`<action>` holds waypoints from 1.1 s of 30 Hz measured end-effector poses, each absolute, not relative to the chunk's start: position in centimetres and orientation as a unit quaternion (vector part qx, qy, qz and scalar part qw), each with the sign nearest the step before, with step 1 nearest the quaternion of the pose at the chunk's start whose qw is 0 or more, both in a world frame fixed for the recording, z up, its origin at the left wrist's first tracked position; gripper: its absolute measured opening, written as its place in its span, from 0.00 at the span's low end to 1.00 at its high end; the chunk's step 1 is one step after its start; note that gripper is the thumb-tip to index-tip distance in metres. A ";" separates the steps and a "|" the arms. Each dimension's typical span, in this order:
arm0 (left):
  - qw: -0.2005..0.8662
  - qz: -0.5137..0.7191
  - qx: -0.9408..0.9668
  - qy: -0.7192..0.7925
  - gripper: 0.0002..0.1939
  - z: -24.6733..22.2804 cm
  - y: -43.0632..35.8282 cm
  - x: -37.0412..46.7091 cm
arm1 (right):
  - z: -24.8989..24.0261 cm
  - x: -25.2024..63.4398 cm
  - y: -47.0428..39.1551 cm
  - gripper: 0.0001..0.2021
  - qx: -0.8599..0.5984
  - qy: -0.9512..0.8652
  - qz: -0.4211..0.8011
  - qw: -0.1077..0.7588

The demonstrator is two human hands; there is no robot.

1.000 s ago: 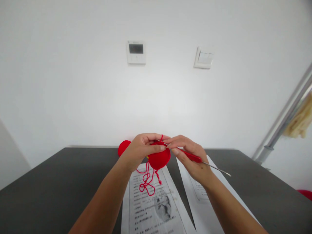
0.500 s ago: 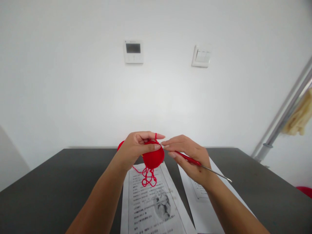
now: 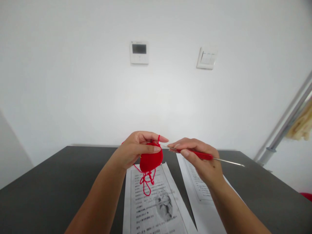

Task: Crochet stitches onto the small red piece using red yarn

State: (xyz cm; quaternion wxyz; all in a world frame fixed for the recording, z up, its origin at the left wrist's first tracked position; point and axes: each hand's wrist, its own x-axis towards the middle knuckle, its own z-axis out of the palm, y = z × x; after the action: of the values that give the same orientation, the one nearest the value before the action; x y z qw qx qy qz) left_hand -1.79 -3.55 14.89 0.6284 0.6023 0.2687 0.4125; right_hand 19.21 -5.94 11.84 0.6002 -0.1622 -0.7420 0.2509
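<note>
Between the thumb and fingers of my left hand (image 3: 136, 148) is a red crochet piece (image 3: 151, 161), rounded at its lower edge. A strand of red yarn loops over my left index finger, which is stretched out. Loose yarn (image 3: 147, 185) dangles in tangled loops below the piece. My right hand (image 3: 202, 154) is closed around the red handle of a crochet hook (image 3: 203, 155) with a metal shaft at each end. The hook's left shaft reaches the top right edge of the piece; its tip is too small to make out. The other end points right.
Under my hands, a printed sheet (image 3: 146, 214) with a grey picture lies on the dark table (image 3: 85, 169). A second printed sheet (image 3: 204, 211) is partly beneath my right forearm. Behind stands a white wall with a control panel (image 3: 139, 58) and a switch (image 3: 207, 58).
My right hand has drawn a little to the right, showing more of the hook's left shaft. The hook lies flatter now. The dangling yarn has swung and hangs slightly lower. The view has shifted slightly.
</note>
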 end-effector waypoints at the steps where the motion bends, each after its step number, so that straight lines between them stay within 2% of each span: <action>1: 0.647 0.398 0.600 0.254 0.14 14.8 -3.5 -2.0 | 12.1 19.5 -5.9 0.11 -0.141 -0.769 0.220 0.584; 4: 0.685 0.370 0.587 0.221 0.14 14.5 -3.1 -2.3 | 12.8 20.2 -6.0 0.15 -0.084 -0.846 0.113 0.514; 6: 0.697 0.364 0.581 0.210 0.14 14.2 -2.9 -2.4 | 13.0 20.4 -6.1 0.15 -0.074 -0.860 0.093 0.496; 8: 0.699 0.356 0.585 0.208 0.14 14.0 -2.7 -2.4 | 12.9 20.3 -6.2 0.13 -0.092 -0.844 0.133 0.512; 12: 0.690 0.345 0.598 0.216 0.14 13.7 -2.4 -2.2 | 12.1 19.7 -6.1 0.06 -0.157 -0.748 0.297 0.572; 14: 0.688 0.343 0.601 0.220 0.14 13.7 -2.2 -2.2 | 11.9 19.7 -5.9 0.05 -0.164 -0.729 0.332 0.575; 21: 0.683 0.336 0.602 0.242 0.13 13.8 -2.1 -2.3 | 13.1 20.8 -5.8 0.10 -0.098 -0.855 0.178 0.476; 29: 0.663 0.313 0.628 0.259 0.12 13.5 -2.0 -2.3 | 12.6 20.9 -5.8 0.06 -0.135 -0.822 0.260 0.488; 33: 0.676 0.316 0.620 0.241 0.12 13.4 -1.8 -2.5 | 12.8 20.9 -5.7 0.08 -0.092 -0.854 0.196 0.473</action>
State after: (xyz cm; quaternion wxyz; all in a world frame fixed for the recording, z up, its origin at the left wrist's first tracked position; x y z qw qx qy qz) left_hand -2.45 -1.77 13.39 0.6763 0.6204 0.2408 0.3157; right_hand 20.94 -5.72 12.80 0.4727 -0.0921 -0.8541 0.1964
